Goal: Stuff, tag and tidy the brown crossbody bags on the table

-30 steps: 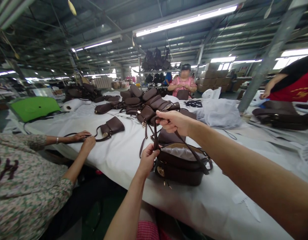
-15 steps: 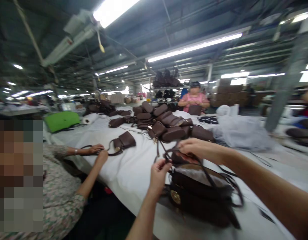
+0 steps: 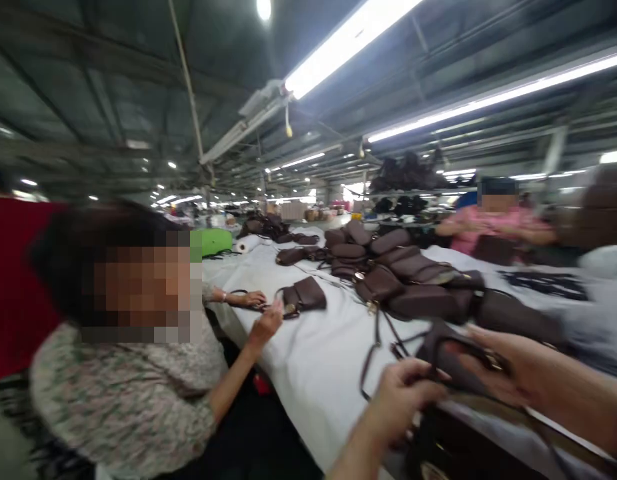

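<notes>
A dark brown handbag (image 3: 468,440) with a gold round emblem and a pale lining gapes at its top, cut off by the lower right edge of the view. My left hand (image 3: 401,403) is closed, its fingertips pinching a strap beside the bag's opening. Over the far side of the bag, my right hand (image 3: 495,367) has its fingers curled at a brown strap with gold hardware; motion blur and the strap partly hide them. Thin loose straps (image 3: 371,360) hang onto the white-covered table (image 3: 308,380) left of the bag.
A heap of brown bags (image 3: 408,267) lies just beyond my hands. At my left, a co-worker in a floral top (image 3: 138,400) handles a small brown bag (image 3: 305,293). Another person in pink (image 3: 493,230) works across the table. A green item (image 3: 213,243) sits farther left.
My view has swung left, so the table and heap appear farther right. The handbag now sits closer to the lower right edge. Both my hands stay at its top and straps.
</notes>
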Tool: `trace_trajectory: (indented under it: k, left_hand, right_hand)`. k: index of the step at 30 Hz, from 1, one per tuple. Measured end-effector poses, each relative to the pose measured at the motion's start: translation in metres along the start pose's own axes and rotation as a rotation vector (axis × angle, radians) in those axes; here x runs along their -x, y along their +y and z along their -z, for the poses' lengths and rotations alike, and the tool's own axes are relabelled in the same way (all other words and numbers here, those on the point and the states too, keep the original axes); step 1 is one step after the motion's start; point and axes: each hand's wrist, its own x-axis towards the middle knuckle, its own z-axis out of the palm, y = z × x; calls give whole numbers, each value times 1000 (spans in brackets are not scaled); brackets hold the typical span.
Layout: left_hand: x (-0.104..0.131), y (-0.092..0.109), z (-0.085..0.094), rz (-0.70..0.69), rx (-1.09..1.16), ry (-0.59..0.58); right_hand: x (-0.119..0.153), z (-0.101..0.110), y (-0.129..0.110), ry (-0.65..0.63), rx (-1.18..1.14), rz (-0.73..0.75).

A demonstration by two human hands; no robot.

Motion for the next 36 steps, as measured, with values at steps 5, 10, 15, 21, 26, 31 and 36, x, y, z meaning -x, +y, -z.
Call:
trace_trajectory:
  k: [5, 10, 15, 21, 26, 31, 36]
  left_hand:
    - [6, 2, 0, 290, 1254, -342]
    - [-7, -13, 14, 321, 1250, -497]
    - [-11, -8, 20, 277, 1153, -573]
    - [-10, -6, 19, 266, 1134, -527]
    - [-10, -6, 19, 260, 1145, -537]
    - [-25, -1, 29, 248, 1020, -686]
    - [-43, -5, 44, 194, 911, -863]
  right_hand:
    - [45, 10, -28, -112, -284, -103]
    - [58, 25, -36, -72, -53, -65]
    - [65, 30, -38, -52, 50, 25]
    - [73, 35, -37, -61, 32, 1]
    - [76, 44, -29, -39, 167, 42]
    - [82, 48, -31, -2, 379, 13]
    - [80, 49, -31, 46, 384, 60]
